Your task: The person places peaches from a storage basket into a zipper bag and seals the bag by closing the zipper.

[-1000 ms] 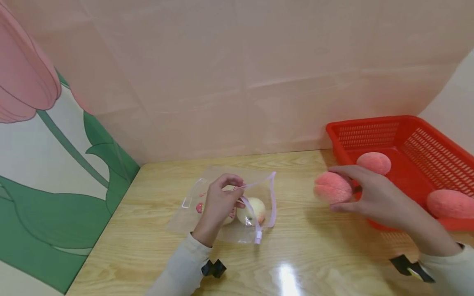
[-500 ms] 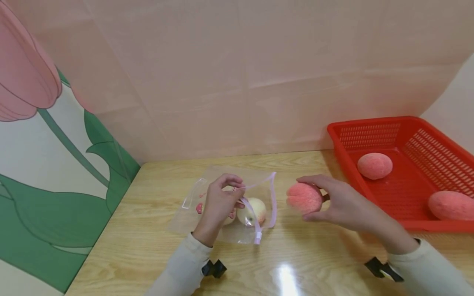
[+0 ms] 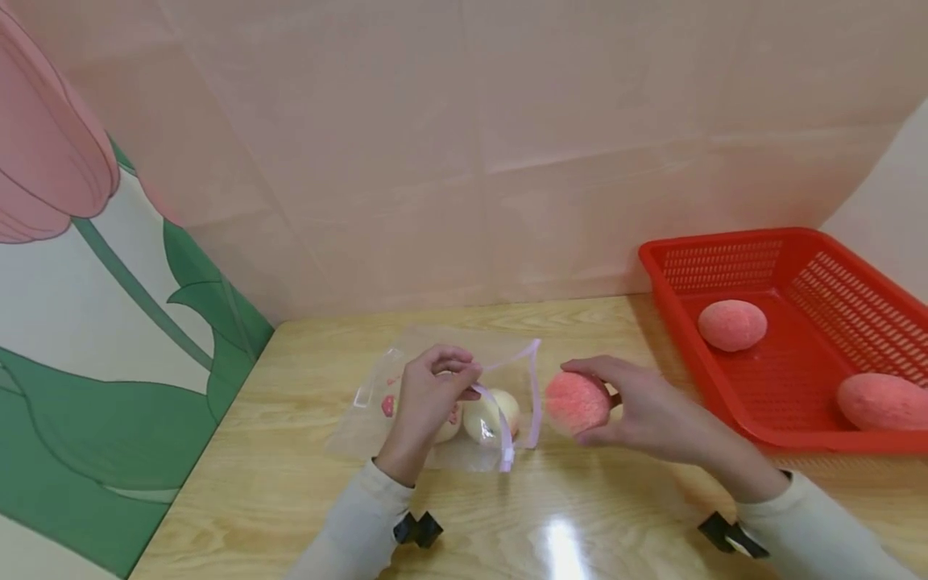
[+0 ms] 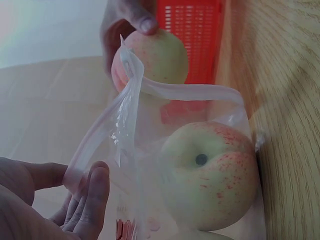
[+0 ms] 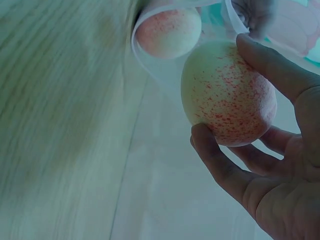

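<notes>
A clear zip bag (image 3: 464,461) with a lilac zip edge lies on the table, its mouth facing right and held apart. My left hand (image 3: 432,395) pinches the upper edge of that mouth between thumb and fingers. Inside the bag, a pale peach (image 4: 210,175) rests near the opening, with another partly hidden behind it under my left hand. My right hand (image 3: 645,407) grips a pink and cream peach (image 3: 577,403) just right of the bag's mouth. In the right wrist view the thumb and fingertips wrap around this peach (image 5: 227,95).
A red plastic basket (image 3: 714,370) with slotted walls stands at the right of the wooden table (image 3: 290,499). Two pink peaches lie in it, one peach (image 3: 732,325) at the left and another peach (image 3: 884,401) near the front. A pinkish covering (image 3: 464,161) hangs behind the table.
My right hand has carried the peach leftward from beside the basket to the bag's mouth, slightly lower. My left hand stays at the bag's edge.
</notes>
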### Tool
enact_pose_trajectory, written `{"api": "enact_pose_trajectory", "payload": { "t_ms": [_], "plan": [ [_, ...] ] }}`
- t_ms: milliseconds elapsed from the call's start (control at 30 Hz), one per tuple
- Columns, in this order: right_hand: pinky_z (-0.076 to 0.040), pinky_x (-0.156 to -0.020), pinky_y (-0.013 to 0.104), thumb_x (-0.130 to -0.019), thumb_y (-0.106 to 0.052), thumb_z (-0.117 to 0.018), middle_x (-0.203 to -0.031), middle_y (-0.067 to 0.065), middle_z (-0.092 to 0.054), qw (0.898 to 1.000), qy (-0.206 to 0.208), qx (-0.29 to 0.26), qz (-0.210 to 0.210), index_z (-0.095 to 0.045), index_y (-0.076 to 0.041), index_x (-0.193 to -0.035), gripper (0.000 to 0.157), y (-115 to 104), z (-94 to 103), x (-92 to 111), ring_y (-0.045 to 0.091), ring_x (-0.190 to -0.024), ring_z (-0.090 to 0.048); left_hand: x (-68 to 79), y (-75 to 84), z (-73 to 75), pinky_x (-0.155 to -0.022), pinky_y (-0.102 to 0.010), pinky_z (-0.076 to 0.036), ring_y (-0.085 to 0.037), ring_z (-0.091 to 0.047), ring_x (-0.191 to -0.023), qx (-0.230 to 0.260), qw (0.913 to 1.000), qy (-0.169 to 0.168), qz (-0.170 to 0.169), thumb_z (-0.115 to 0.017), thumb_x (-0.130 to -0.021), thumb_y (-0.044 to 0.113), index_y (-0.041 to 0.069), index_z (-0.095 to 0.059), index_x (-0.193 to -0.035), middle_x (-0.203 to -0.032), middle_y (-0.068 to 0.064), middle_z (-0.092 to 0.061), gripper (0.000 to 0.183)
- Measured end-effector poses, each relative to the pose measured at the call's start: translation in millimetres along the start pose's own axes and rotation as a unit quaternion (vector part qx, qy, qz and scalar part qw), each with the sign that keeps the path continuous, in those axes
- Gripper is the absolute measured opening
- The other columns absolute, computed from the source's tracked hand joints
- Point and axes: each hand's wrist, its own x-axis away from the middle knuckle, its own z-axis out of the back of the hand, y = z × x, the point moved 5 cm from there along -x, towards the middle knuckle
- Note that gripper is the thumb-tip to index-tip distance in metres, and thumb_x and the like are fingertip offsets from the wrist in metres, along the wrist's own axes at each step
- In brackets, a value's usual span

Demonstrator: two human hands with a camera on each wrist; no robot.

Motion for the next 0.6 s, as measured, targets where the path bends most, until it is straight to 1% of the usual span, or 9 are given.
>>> {"api": "enact_pose_trajectory", "payload": {
  "t_ms": [33, 100, 167, 200, 367, 433, 500, 600],
  "plan": [
    [-0.057, -0.08, 0.027, -0.069, -0.04, -0.09, -0.128, -0.001, -0.065, 1.0, 0.003, 0.001, 0.003, -0.057, -0.02, -0.136, 0.077, 0, -1.6, -1, 0.017, -0.109, -0.061, 0.0, 0.3, 0.0, -0.046, -0.018, -0.05, -0.013, -0.07, -0.061, -0.001, 1.0, 0.0, 0.004, -0.074, -0.087, 0.004, -0.004, -0.065, -0.107, -0.086, -0.005, -0.07, 0.024],
    [-0.057, -0.08, 0.028, -0.069, -0.039, -0.09, -0.127, -0.001, -0.065, 1.0, 0.005, 0.004, 0.003, -0.058, -0.019, -0.136, 0.077, -1, -4.8, -2, 0.018, -0.108, -0.061, -0.1, 1.0, -0.4, -0.05, -0.021, -0.054, -0.014, -0.069, -0.06, 0.005, 1.0, -0.003, 0.008, -0.073, -0.087, 0.003, -0.006, -0.064, -0.108, -0.085, -0.005, -0.069, 0.025],
    [-0.057, -0.08, 0.029, -0.068, -0.038, -0.09, -0.125, -0.002, -0.066, 1.0, 0.006, 0.005, -0.003, -0.058, -0.018, -0.136, 0.078, 0, -8.9, -3, 0.017, -0.107, -0.062, 0.4, 0.0, -0.6, -0.05, -0.022, -0.055, -0.013, -0.069, -0.059, 0.006, 0.9999, -0.003, 0.015, -0.073, -0.087, 0.004, -0.006, -0.064, -0.109, -0.085, -0.004, -0.069, 0.025],
    [-0.056, -0.08, 0.03, -0.068, -0.038, -0.09, -0.124, -0.002, -0.066, 1.0, 0.005, 0.005, -0.006, -0.058, -0.017, -0.136, 0.078, 0, -11.1, -4, 0.017, -0.106, -0.062, 0.1, -0.3, -0.9, -0.054, -0.023, -0.058, -0.013, -0.069, -0.059, 0.009, 0.9998, -0.004, 0.014, -0.073, -0.087, 0.003, -0.007, -0.063, -0.11, -0.085, -0.004, -0.068, 0.026],
    [-0.055, -0.083, 0.035, -0.068, -0.035, -0.091, -0.12, -0.002, -0.066, 1.0, 0.002, -0.003, -0.022, -0.057, -0.015, -0.136, 0.079, 4, -20.1, -9, 0.015, -0.102, -0.06, -1.0, 0.2, -2.4, -0.056, -0.026, -0.06, -0.013, -0.068, -0.057, 0.012, 0.9998, -0.011, 0.005, -0.072, -0.087, 0.001, -0.008, -0.064, -0.11, -0.086, -0.005, -0.067, 0.026],
    [-0.055, -0.086, 0.039, -0.068, -0.035, -0.091, -0.121, -0.001, -0.067, 1.0, 0.002, -0.006, -0.021, -0.058, -0.014, -0.136, 0.079, 5, -23.2, -11, 0.017, -0.103, -0.061, -1.2, 0.8, -2.8, -0.059, -0.028, -0.061, -0.014, -0.067, -0.057, 0.012, 0.9998, -0.016, 0.001, -0.071, -0.087, 0.0, -0.009, -0.064, -0.111, -0.088, -0.007, -0.066, 0.026],
    [-0.055, -0.09, 0.044, -0.068, -0.035, -0.091, -0.123, 0.001, -0.067, 1.0, 0.001, -0.011, -0.02, -0.058, -0.013, -0.135, 0.078, 5, -26.3, -12, 0.019, -0.106, -0.062, -0.8, 1.2, -2.9, -0.059, -0.029, -0.061, -0.014, -0.067, -0.055, 0.012, 0.9997, -0.02, -0.001, -0.071, -0.087, -0.001, -0.009, -0.064, -0.112, -0.091, -0.008, -0.066, 0.027],
    [-0.054, -0.093, 0.048, -0.068, -0.035, -0.091, -0.125, 0.004, -0.067, 1.0, 0.002, -0.011, -0.017, -0.058, -0.012, -0.134, 0.078, 5, -30.2, -13, 0.023, -0.11, -0.063, 0.2, 1.5, -2.8, -0.058, -0.029, -0.061, -0.014, -0.065, -0.053, 0.014, 0.9996, -0.025, 0.0, -0.071, -0.087, -0.002, -0.01, -0.063, -0.112, -0.093, -0.009, -0.066, 0.027]
  ]
}}
